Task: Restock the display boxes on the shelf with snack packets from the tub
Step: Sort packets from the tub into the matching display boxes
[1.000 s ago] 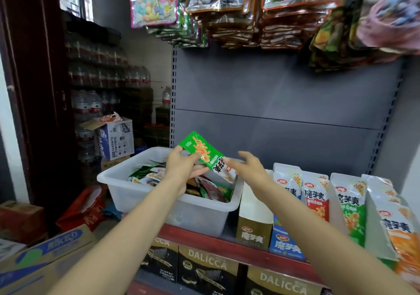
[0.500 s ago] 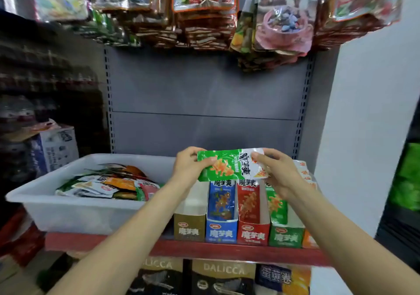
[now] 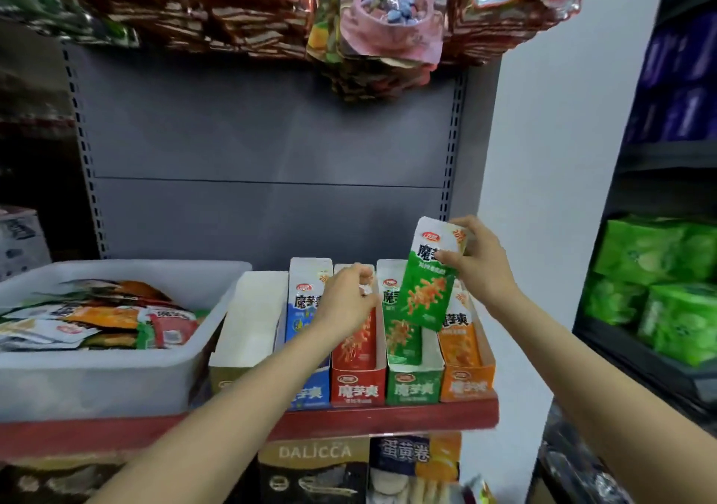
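Green packet (image 3: 426, 290) gripped by right hand (image 3: 479, 267) above green box (image 3: 413, 381); left hand (image 3: 347, 302) loosely curled, empty, fronting red box (image 3: 357, 387).

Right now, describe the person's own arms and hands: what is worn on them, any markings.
Both forearms are bare as far as the frame shows; no sleeves reach into view. The left hand and right hand wear no gloves. No watch, bracelet or ring is visible, and no markings can be made out.
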`<state>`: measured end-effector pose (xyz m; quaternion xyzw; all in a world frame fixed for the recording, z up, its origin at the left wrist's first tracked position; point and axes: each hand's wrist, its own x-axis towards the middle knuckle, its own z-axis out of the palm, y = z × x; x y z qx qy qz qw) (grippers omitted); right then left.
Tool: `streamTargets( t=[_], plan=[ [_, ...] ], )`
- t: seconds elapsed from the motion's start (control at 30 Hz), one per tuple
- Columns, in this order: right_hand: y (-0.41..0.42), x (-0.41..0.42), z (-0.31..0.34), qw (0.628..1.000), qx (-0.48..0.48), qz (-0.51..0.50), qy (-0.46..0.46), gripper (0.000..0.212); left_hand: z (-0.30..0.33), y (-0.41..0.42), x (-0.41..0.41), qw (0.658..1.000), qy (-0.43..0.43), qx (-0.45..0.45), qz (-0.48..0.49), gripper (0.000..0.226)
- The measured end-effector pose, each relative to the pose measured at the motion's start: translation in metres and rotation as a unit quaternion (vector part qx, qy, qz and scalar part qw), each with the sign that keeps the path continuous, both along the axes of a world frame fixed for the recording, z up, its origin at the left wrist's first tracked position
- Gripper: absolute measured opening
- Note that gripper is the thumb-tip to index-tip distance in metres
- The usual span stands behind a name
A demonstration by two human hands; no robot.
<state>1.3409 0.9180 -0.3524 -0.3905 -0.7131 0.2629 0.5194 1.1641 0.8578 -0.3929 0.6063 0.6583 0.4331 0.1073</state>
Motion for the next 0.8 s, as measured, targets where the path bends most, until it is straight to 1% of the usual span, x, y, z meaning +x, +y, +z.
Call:
streamTargets(
  t=[0.07, 0.13, 0.2, 0.27, 0.3, 0.33, 0.37, 0.4, 0.43, 0.5, 0.57, 0.67, 0.8],
  plan=[
    [0.003, -0.003, -0.002, 0.999, 0.006, 0.016, -0.037, 0.032, -0.001, 0.005, 0.003, 0.999, 0.019, -0.033, -0.008, 0.034],
    [0.008, -0.01, -0.006, 0.998, 0.003, 0.031, -0.05, 0.032, -0.002, 0.008, 0.007, 0.997, 0.02, -0.07, -0.017, 0.022],
    [0.014, -0.017, -0.011, 0.998, 0.016, 0.035, -0.059, 0.033, -0.003, 0.01, 0.009, 0.996, 0.003, -0.089, -0.02, 0.014],
    [0.02, -0.022, -0.015, 0.997, 0.023, 0.035, -0.07, 0.031, -0.004, 0.011, 0.009, 0.995, -0.025, -0.096, -0.024, 0.024],
    [0.022, -0.025, -0.017, 0.996, 0.026, 0.035, -0.083, 0.031, -0.004, 0.011, 0.008, 0.994, -0.042, -0.101, -0.03, 0.017],
    [0.024, -0.026, -0.02, 0.994, 0.028, 0.032, -0.103, 0.03, -0.003, 0.011, 0.007, 0.993, -0.054, -0.1, -0.035, 0.019],
    [0.026, -0.028, -0.023, 0.991, 0.033, 0.024, -0.13, 0.03, -0.003, 0.011, 0.007, 0.992, -0.065, -0.104, -0.038, 0.033],
    [0.028, -0.029, -0.027, 0.985, 0.042, 0.01, -0.165, 0.029, -0.004, 0.012, 0.006, 0.991, -0.071, -0.108, -0.038, 0.043],
    [0.03, -0.03, -0.031, 0.978, 0.053, -0.003, -0.201, 0.027, -0.004, 0.012, 0.005, 0.99, -0.073, -0.115, -0.039, 0.047],
    [0.034, -0.031, -0.039, 0.966, 0.079, -0.006, -0.246, 0.022, -0.005, 0.012, 0.005, 0.989, -0.078, -0.119, -0.04, 0.05],
    [0.033, -0.03, -0.042, 0.953, 0.09, -0.028, -0.288, 0.023, -0.006, 0.012, 0.006, 0.989, -0.079, -0.116, -0.041, 0.048],
    [0.036, -0.03, -0.045, 0.934, 0.123, -0.061, -0.331, 0.029, -0.006, 0.013, 0.005, 0.991, -0.073, -0.109, -0.033, 0.046],
    [0.035, -0.031, -0.045, 0.898, 0.167, -0.106, -0.393, 0.043, -0.005, 0.013, 0.006, 0.992, -0.06, -0.111, -0.019, 0.05]
  ],
)
